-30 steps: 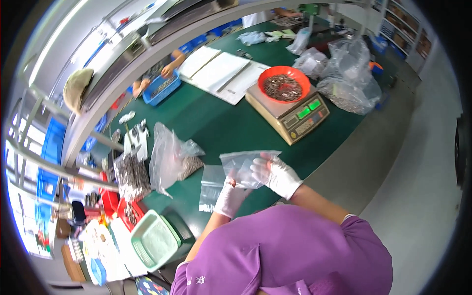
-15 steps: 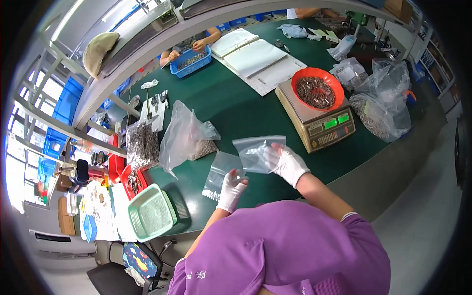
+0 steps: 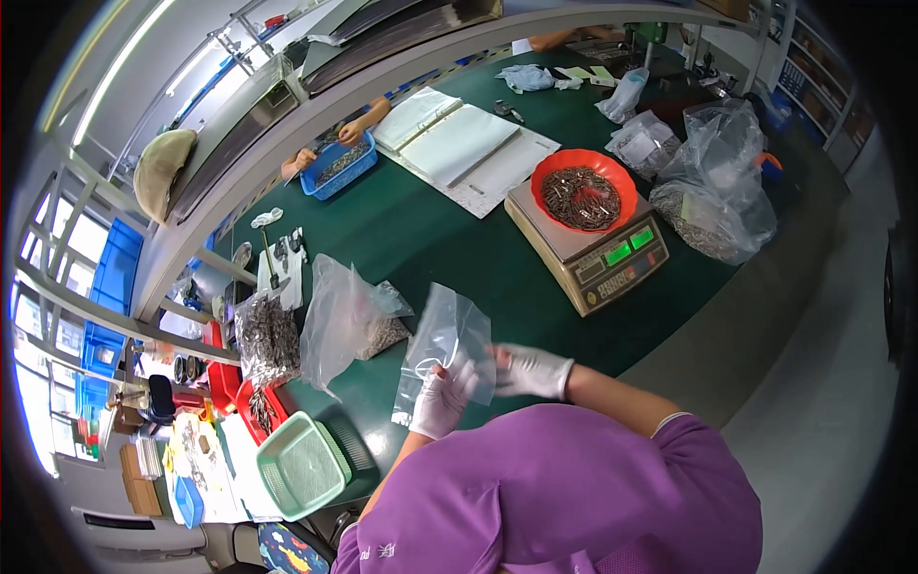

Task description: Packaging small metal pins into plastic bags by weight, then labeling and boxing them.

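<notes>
Clear plastic bag (image 3: 449,340) is pinched at its lower edge by both gloved hands, left hand (image 3: 442,402) and right hand (image 3: 531,371), above the green desk's (image 3: 459,239) near edge.

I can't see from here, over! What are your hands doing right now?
Left hand and right hand, both gloved, grip an empty clear plastic bag. Held above green table. Nothing in the way.

Scale readout (image 3: 623,266) probably too blurred
</notes>
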The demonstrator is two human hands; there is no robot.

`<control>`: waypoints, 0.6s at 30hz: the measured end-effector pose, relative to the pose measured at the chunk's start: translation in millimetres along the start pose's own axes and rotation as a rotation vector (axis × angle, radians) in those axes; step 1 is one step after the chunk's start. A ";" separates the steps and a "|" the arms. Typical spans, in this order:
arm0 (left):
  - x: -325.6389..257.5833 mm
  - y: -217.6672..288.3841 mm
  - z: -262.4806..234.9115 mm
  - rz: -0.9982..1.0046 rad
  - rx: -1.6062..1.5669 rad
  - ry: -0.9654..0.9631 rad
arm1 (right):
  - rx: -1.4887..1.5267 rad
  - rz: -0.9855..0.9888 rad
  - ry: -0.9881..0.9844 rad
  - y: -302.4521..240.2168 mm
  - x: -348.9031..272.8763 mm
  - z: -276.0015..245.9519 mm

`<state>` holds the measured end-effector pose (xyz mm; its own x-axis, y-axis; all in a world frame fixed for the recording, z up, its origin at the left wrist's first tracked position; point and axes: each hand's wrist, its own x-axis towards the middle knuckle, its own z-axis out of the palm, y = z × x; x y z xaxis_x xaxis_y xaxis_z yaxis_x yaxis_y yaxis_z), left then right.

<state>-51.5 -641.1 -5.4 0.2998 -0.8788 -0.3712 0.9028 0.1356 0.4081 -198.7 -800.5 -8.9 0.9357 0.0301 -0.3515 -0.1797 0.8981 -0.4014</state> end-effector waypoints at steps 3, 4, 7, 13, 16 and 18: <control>6.6 -4.7 -6.0 0.048 0.068 0.093 | -0.168 -0.041 0.151 19.9 6.3 14.8; 6.9 -6.2 -8.5 0.040 0.089 0.221 | -0.129 -0.116 0.257 21.3 8.9 12.0; -0.4 -6.1 -1.5 -0.138 0.197 0.403 | -0.416 -0.392 0.539 7.6 5.2 22.8; -9.2 -8.9 22.0 -0.032 1.064 0.041 | -1.757 -0.724 0.487 -9.5 -15.8 48.0; 5.8 -12.8 24.4 0.034 1.399 0.041 | -1.298 -0.333 0.440 4.6 -3.8 58.5; 8.0 -11.5 19.4 0.026 1.328 0.032 | -1.619 -0.425 0.412 -6.1 -9.4 62.4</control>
<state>-65.4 -658.6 3.2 0.3362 -0.8691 -0.3629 -0.0826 -0.4110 0.9079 -187.5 -778.9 49.6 0.9082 -0.4116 -0.0761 -0.3009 -0.5156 -0.8023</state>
